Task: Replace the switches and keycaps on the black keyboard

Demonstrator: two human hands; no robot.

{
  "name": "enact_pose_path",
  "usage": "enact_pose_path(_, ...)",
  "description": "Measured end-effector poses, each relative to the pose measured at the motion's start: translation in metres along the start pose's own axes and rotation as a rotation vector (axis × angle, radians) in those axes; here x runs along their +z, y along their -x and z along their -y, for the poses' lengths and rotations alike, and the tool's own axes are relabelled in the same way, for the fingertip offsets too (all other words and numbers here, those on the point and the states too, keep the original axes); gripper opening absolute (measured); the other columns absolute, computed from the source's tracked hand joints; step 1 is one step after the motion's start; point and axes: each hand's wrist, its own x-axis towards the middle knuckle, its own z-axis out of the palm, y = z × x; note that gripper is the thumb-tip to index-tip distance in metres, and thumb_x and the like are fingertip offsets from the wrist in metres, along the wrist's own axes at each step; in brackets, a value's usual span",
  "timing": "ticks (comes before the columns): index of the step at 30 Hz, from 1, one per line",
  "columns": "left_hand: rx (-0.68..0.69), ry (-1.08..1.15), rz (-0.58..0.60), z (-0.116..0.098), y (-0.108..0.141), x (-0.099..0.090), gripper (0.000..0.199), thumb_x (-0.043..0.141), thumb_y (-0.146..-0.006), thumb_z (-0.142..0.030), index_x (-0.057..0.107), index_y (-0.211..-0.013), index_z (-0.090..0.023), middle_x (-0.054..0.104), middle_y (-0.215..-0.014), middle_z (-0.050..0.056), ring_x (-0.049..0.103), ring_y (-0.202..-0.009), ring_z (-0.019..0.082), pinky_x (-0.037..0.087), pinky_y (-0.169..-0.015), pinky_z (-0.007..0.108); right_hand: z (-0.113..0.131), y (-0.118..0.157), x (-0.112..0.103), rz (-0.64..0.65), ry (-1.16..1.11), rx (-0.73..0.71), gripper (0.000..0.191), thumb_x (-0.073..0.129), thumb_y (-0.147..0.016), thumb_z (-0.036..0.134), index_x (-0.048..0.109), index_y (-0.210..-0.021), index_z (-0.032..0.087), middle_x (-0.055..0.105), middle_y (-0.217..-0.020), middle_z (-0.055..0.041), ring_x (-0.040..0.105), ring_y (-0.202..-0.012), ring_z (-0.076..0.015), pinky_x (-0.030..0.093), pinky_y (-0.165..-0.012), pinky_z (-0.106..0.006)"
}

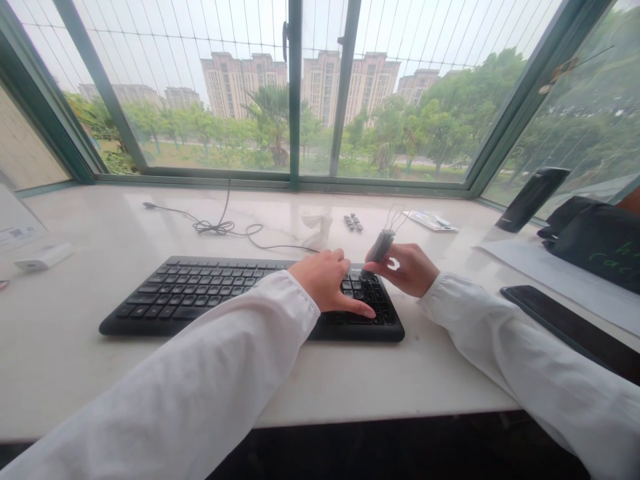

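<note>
Holding grey tool (381, 246) at keyboard (185, 290), right hand (411, 268); packet (432, 221) contents unclear.

Dk bag (590, 243), far R: green lettering, approx. "h" on the upper line, "Cac" below; rest cut off or unclear. Blk upright device (535, 197) nearby: sm. white marking, illegible. White box (17, 217), far L: tiny printed lines + QR-type code, too sm. to read. Kbd (200, 293): faint lt. mark nr top R edge, key legends n/legible.
</note>
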Motion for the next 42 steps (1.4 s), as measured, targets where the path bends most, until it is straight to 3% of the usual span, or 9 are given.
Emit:
enact_pose_path(11, -0.013, -0.014, 0.018, -0.001, 0.000, -0.002, 0.095, 0.041, -0.059, -0.092, 0.063, -0.107, -0.013, 0.058, -0.101, 0.012, 0.058, -0.094, 0.029, 0.046, -0.083, 0.036, -0.006, -0.005, 0.001, 0.064, -0.052, 0.210, 0.041, 0.055, -0.085, 0.057, 0.064, -0.080, 0.017, 0.065, -0.064, -0.0024, 0.055, -0.055, -0.0142, 0.043, -0.054, -0.026)
enact_pose_path(22, 0.004, -0.025, 0.041, -0.001, 0.000, -0.004, 0.099, 0.037, -0.060, -0.093, 0.063, -0.108, -0.010, 0.057, -0.104, 0.013, 0.057, -0.097, 0.030, 0.044, -0.085, 0.037, 0.005, -0.021, -0.008, 0.225, -0.100, 0.518, 0.046, 0.052, -0.084, 0.060, 0.061, -0.073, 0.016, 0.063, -0.063, -0.0015, 0.055, -0.057, -0.0141, 0.040, -0.056, -0.027)
enact_pose_path(25, 0.001, -0.028, 0.044, -0.001, -0.001, -0.004, 0.099, 0.036, -0.060, -0.093, 0.063, -0.109, -0.011, 0.057, -0.104, 0.013, 0.057, -0.096, 0.029, 0.044, -0.084, 0.035, 0.005, -0.019, -0.007, 0.216, -0.091, 0.484, 0.045, 0.052, -0.084, 0.060, 0.061, -0.074, 0.017, 0.063, -0.064, -0.0014, 0.055, -0.058, -0.0140, 0.040, -0.056, -0.026)
enact_pose_path(29, 0.003, -0.044, 0.053, -0.001, -0.001, -0.004, 0.098, 0.036, -0.061, -0.092, 0.063, -0.108, -0.011, 0.058, -0.099, 0.012, 0.058, -0.091, 0.027, 0.043, -0.081, 0.034, 0.005, -0.014, -0.005, 0.159, 0.025, 0.268, 0.039, 0.056, -0.084, 0.056, 0.059, -0.076, 0.018, 0.061, -0.063, -0.0007, 0.051, -0.056, -0.0127, 0.037, -0.055, -0.025)
enact_pose_path(32, 0.004, -0.051, 0.053, -0.001, -0.001, -0.004, 0.098, 0.034, -0.061, -0.093, 0.063, -0.107, -0.011, 0.058, -0.098, 0.012, 0.058, -0.090, 0.026, 0.043, -0.079, 0.033, 0.007, -0.013, -0.004, 0.146, 0.092, 0.185, 0.037, 0.055, -0.086, 0.053, 0.056, -0.073, 0.018, 0.056, -0.059, 0.0010, 0.046, -0.052, -0.0108, 0.035, -0.054, -0.024)
enact_pose_path(38, -0.002, -0.040, 0.053, 0.000, -0.002, -0.004, 0.099, 0.036, -0.060, -0.093, 0.062, -0.113, -0.012, 0.059, -0.101, 0.012, 0.058, -0.094, 0.027, 0.043, -0.084, 0.034, 0.014, -0.019, -0.002, 0.195, 0.125, 0.240, 0.040, 0.049, -0.089, 0.051, 0.048, -0.065, 0.019, 0.045, -0.051, 0.0038, 0.037, -0.048, -0.0098, 0.029, -0.052, -0.025)
enact_pose_path(42, 0.002, -0.030, 0.057, 0.000, -0.002, -0.004, 0.100, 0.037, -0.060, -0.092, 0.062, -0.114, -0.012, 0.059, -0.104, 0.012, 0.058, -0.095, 0.028, 0.043, -0.085, 0.036, 0.014, -0.021, -0.003, 0.236, 0.013, 0.376, 0.040, 0.047, -0.089, 0.052, 0.053, -0.068, 0.019, 0.051, -0.057, 0.0022, 0.043, -0.053, -0.0111, 0.032, -0.055, -0.026)
